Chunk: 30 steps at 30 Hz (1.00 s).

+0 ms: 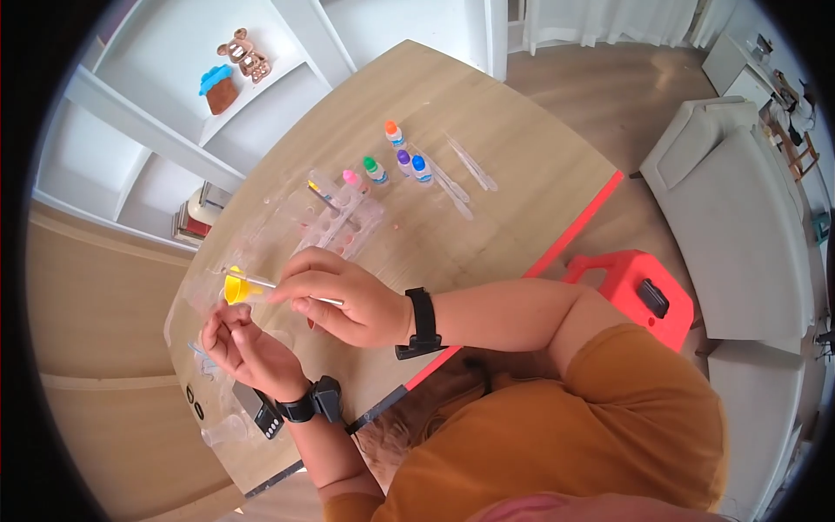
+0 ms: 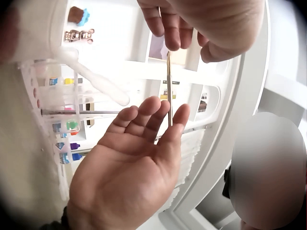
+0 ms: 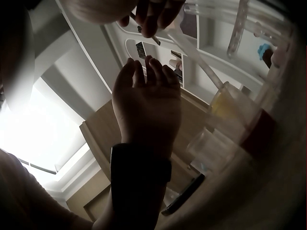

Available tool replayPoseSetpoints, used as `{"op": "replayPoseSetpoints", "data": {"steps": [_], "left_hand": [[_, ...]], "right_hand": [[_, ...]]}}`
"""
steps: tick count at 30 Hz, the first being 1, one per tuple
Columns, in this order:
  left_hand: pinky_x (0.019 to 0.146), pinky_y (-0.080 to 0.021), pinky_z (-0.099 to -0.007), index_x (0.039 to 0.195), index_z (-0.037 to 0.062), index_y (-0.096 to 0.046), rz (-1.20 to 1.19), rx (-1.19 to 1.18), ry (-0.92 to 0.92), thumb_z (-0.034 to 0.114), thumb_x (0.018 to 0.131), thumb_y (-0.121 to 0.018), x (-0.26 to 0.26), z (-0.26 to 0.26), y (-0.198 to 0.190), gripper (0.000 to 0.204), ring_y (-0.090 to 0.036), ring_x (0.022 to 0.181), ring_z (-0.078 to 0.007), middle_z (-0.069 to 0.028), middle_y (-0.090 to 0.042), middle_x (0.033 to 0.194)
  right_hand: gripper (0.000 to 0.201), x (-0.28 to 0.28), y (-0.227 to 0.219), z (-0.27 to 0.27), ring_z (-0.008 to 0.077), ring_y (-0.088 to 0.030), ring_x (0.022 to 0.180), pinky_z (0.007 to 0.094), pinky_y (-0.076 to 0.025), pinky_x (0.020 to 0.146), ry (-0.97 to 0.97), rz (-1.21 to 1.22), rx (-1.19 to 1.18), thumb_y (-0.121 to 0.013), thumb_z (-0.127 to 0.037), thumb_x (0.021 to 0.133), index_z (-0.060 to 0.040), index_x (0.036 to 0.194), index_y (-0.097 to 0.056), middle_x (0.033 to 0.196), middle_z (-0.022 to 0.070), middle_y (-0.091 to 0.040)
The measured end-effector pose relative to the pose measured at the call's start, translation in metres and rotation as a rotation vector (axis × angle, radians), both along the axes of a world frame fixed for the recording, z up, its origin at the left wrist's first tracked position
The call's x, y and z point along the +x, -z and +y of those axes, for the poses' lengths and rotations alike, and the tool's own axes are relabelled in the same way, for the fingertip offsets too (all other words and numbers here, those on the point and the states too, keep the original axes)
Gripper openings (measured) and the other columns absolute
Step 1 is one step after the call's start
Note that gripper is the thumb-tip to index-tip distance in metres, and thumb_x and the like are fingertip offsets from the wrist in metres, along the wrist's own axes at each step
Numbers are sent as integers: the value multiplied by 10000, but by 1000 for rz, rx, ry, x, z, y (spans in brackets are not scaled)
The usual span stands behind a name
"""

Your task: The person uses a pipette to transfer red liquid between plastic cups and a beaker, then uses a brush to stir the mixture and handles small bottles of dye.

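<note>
My right hand (image 1: 339, 300) pinches a thin metal rod (image 1: 252, 278) between thumb and fingers, its back turned up in the head view. The rod (image 2: 169, 86) extends from the right hand (image 2: 127, 177) toward the fingertips of the left hand (image 2: 206, 24). The left hand (image 1: 261, 357) is held palm up, fingers loosely bent, just below the rod's far end. Behind its fingertips is a yellow funnel (image 1: 233, 287). In the right wrist view, the left hand (image 3: 146, 108) shows bent fingers with nothing between them.
A clear test-tube rack (image 1: 335, 226) stands beyond the hands. Bottles with coloured caps, including a green-capped bottle (image 1: 375, 170), and clear droppers (image 1: 452, 193) lie farther back. Near the left wrist are a black device (image 1: 261, 413) and a clear cup (image 1: 228, 430). A red stool (image 1: 639, 287) stands to the right.
</note>
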State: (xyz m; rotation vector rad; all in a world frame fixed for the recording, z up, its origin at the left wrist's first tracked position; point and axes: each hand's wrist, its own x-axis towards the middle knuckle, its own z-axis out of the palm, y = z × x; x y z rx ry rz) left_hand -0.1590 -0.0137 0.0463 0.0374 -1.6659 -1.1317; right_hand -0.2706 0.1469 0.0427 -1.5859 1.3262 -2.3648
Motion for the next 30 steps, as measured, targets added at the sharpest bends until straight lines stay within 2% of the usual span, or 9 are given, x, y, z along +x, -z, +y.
{"op": "replayPoseSetpoints", "data": {"steps": [2, 3, 6, 10, 12, 15, 25, 28, 30], "left_hand": [[1004, -469, -344, 1378, 50, -554, 134, 223, 198, 155, 1112, -505, 3, -6, 10, 291, -571, 1031, -162, -112, -626, 1315], [961, -471, -336, 1348, 54, -561, 138, 262, 225, 194, 1120, -503, 4, -8, 12, 274, -569, 1013, -155, -108, -633, 1309], [979, -471, -335, 1353, 54, -560, 171, 394, 208, 188, 1123, -499, 6, -13, 13, 272, -573, 1000, -157, -99, -639, 1281], [1008, -471, -344, 1352, 51, -559, 121, 357, 82, 183, 1125, -498, 6, -19, 18, 270, -575, 989, -153, -95, -640, 1259], [1038, -468, -356, 1358, 48, -556, 39, 157, 97, 186, 1128, -497, 8, -23, 21, 275, -577, 990, -150, -94, -638, 1237], [1043, -466, -365, 1360, 43, -555, 47, 217, 40, 186, 1128, -506, 4, -17, 19, 278, -577, 995, -147, -96, -633, 1239], [1013, -467, -343, 1306, 48, -588, -39, 197, -42, 163, 1127, -532, -1, -14, 27, 221, -576, 991, -132, -92, -622, 1278], [998, -477, -344, 1272, 45, -601, -135, 199, -43, 152, 1130, -530, 1, -18, 34, 192, -591, 1038, -139, -94, -628, 1272], [1113, -407, -381, 1204, 42, -618, -129, 248, -48, 121, 1113, -549, -2, -14, 36, 139, -580, 1169, -176, -92, -644, 1250]], "right_hand": [[256, 1, 0, 1, 162, -620, 964, 287, -566, 701, 11, 2, 12, -560, -59, 1091, -74, 1302, -705, 1263, 84, -583], [260, 1, 0, 2, 170, -618, 972, 293, -560, 715, 14, 6, 20, -564, -51, 1087, -76, 1303, -706, 1255, 85, -585], [264, 2, 0, -1, 209, -619, 963, 325, -541, 782, 54, 51, -26, -568, -34, 1077, -78, 1296, -710, 1226, 93, -601], [255, 5, 1, -2, 246, -618, 979, 355, -520, 851, 23, 42, -30, -577, -37, 1069, -76, 1280, -715, 1192, 98, -620], [237, 5, 0, 0, 256, -619, 1006, 366, -516, 883, -6, 31, 6, -589, -63, 1070, -72, 1268, -719, 1166, 97, -633], [223, 5, 1, 0, 256, -622, 1018, 370, -514, 895, -8, 50, 5, -590, -79, 1073, -70, 1250, -725, 1157, 96, -636], [213, 6, 1, -1, 266, -635, 1006, 377, -516, 885, -34, 30, 35, -622, -32, 1022, -68, 1200, -734, 1112, 101, -647], [216, 7, 1, -2, 261, -634, 994, 377, -518, 871, -43, 34, 23, -639, -19, 1007, -67, 1196, -733, 1105, 98, -645], [232, 7, 0, -3, 257, -629, 983, 368, -521, 858, -46, 46, 32, -653, -1, 990, -67, 1201, -725, 1094, 92, -639]]}}
